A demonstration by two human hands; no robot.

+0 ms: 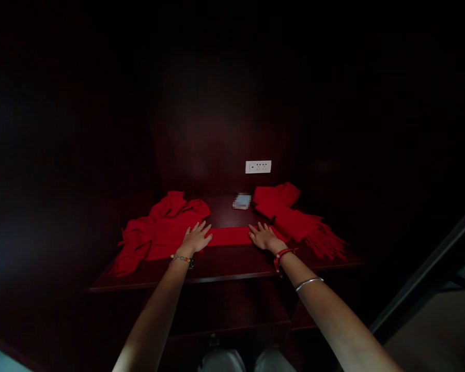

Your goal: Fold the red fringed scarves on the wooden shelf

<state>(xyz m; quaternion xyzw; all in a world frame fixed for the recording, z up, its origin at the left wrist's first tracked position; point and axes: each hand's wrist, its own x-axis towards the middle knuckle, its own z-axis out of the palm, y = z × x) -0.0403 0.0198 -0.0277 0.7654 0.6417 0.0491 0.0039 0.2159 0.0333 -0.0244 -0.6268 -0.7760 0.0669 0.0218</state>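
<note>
A red fringed scarf [229, 236] lies across a dark wooden desk, its middle part a flat strip running between my hands. My left hand [196, 238] rests palm down on the strip's left part, fingers spread. On its right part my right hand [265, 237] lies flat, fingers also apart. Beyond my left hand the red cloth is heaped in loose folds. To the right it is bunched towards the back, with a fringed end fanning out at the desk's right side. Whether all the red cloth is one piece, I cannot tell.
Behind the strip lies a small light blue, pixelated flat object [242, 201]. A white socket panel [258, 167] is set in the dark back wall. The desk [232, 263] has a front edge just before my wrists. Dark panels rise on both sides.
</note>
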